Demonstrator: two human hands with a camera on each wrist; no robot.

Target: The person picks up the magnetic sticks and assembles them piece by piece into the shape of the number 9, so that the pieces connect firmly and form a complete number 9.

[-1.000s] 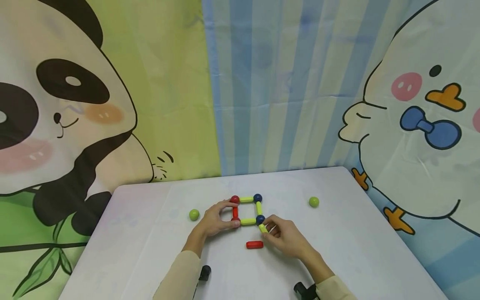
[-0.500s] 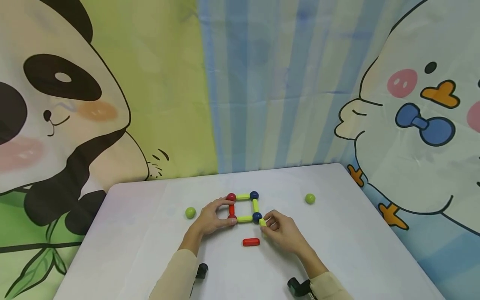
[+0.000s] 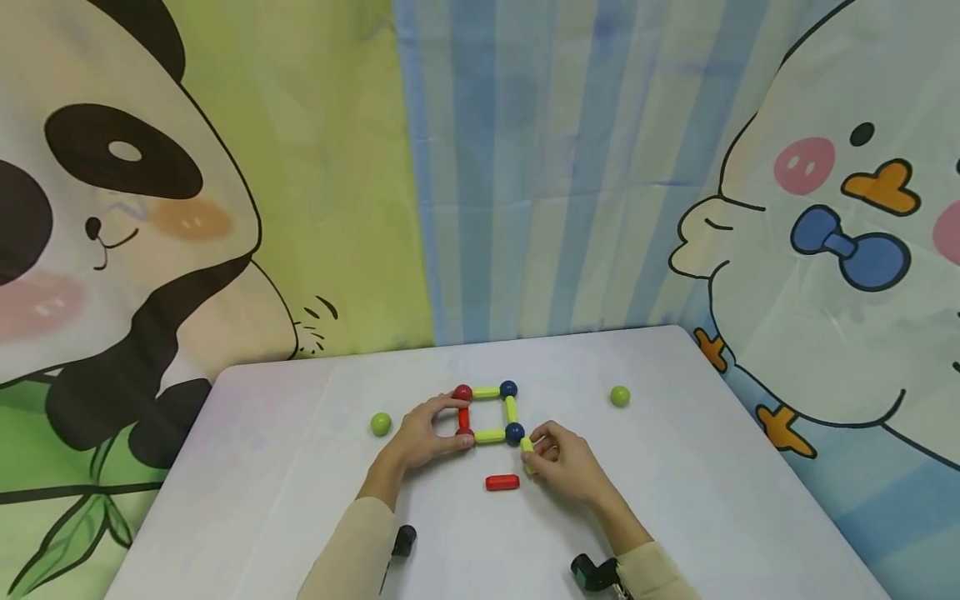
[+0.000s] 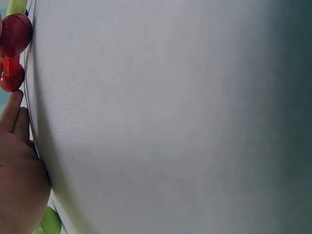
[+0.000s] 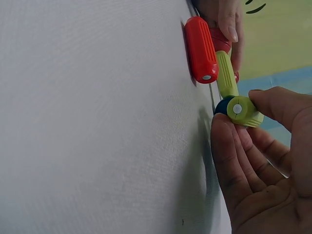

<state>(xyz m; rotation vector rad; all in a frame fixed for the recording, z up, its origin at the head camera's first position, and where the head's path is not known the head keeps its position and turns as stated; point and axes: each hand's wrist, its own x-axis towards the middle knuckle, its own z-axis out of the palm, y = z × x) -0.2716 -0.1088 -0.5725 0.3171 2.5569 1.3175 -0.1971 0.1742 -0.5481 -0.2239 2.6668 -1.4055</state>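
A square of balls and sticks lies on the table: two red balls (image 3: 462, 392), two blue balls (image 3: 514, 433), a red stick (image 3: 463, 417) on the left and yellow-green sticks (image 3: 490, 436) on the other sides. My left hand (image 3: 423, 435) holds its left side, thumb by the near red ball and fingers by the far one. Between thumb and fingertips my right hand (image 3: 567, 463) pinches another yellow-green stick (image 5: 246, 112), whose silver end shows in the right wrist view. That stick sits beside the near blue ball; I cannot tell whether they touch.
A loose red stick (image 3: 502, 482) lies nearer me than the square. One green ball (image 3: 381, 424) rests left of my left hand, another green ball (image 3: 620, 396) to the far right. Behind the white table (image 3: 300, 517) hangs a printed curtain (image 3: 510, 167).
The pinched yellow-green stick has turned to point more toward me, and its near-ball end has shifted slightly right. My left hand stays at the square. The head view has shifted a little.
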